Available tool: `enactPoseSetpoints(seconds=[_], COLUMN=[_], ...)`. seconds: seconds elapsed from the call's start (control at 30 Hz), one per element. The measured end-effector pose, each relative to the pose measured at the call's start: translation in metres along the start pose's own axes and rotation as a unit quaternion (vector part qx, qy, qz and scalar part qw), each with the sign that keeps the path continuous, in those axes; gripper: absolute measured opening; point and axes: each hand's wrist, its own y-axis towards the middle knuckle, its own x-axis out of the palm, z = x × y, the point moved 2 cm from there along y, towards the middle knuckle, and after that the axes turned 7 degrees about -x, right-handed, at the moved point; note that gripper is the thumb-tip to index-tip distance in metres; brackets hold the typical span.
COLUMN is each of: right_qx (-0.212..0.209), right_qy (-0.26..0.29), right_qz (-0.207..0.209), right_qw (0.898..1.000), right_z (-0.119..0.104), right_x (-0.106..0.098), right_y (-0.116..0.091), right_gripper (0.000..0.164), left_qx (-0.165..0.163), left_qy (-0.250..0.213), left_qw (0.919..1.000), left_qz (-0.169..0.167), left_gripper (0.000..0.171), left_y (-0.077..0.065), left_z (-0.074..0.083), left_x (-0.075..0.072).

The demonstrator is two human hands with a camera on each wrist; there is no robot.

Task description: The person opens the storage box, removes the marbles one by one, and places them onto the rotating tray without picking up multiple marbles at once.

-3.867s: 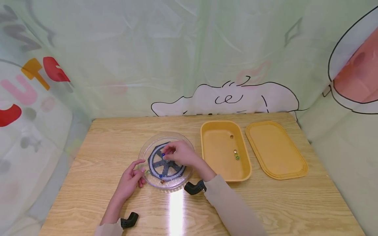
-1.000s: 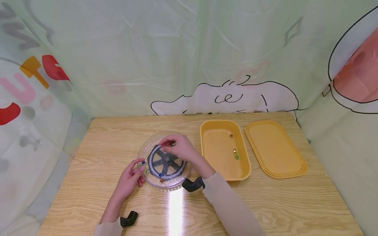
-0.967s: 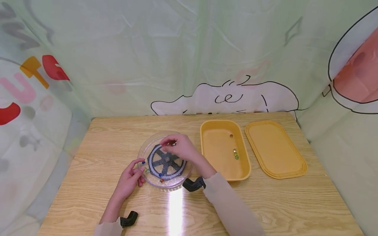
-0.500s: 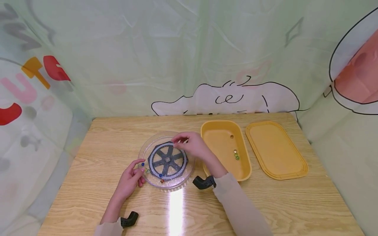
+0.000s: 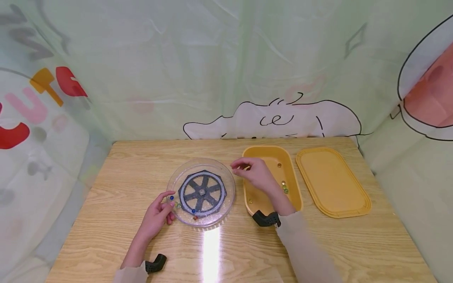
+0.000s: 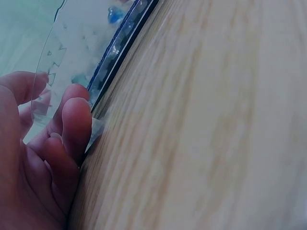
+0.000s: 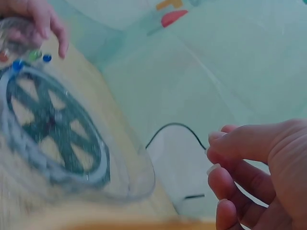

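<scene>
1 tub [image 5: 257,195] partly behind right hand [image 5: 256,172]

Two hands in play, one left hand [image 5: 155,216], one right hand [image 5: 260,175], and one clear dish [image 5: 230,188] shows five marbles [image 5: 193,211]: two blue, two greenish, one reddish, plus one six-spoked wheel [image 5: 202,192]. Across in one yellow tray [image 5: 265,151], five more show, beside one yellow lid [image 5: 334,182]; two black wrist devices [image 5: 155,264], too.
</scene>
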Motion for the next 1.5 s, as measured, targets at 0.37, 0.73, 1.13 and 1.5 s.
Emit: enactPoseSetpoints(seconds=[0.37,0.73,1.13,1.5], right_qx=[0.021,0.008,0.02,0.004], right_qy=[-0.009,-0.035,-0.047,-0.058], right_qz=[-0.001,-0.017,-0.131,-0.217], right_qw=[1.0,0.999,0.99,0.975], right_z=[0.02,0.028,0.039,0.043], right_x=[-0.016,-0.028,-0.026,-0.03], right_y=[-0.006,-0.015,-0.017,-0.013], right_gripper=[0.017,0.007,0.01,0.011], left_qx=[0.0,0.001,0.0,0.0], left_qy=[0.002,0.008,0.009,0.006], left_qw=[1.0,1.0,1.0,1.0], left_qz=[0.001,0.0,-0.005,-0.004], left_gripper=[0.034,0.034,0.035,0.035], left_y=[0.002,0.001,0.001,0.001], left_z=[-0.003,-0.002,-0.002,-0.001], left_x=[-0.003,-0.002,-0.001,-0.001])
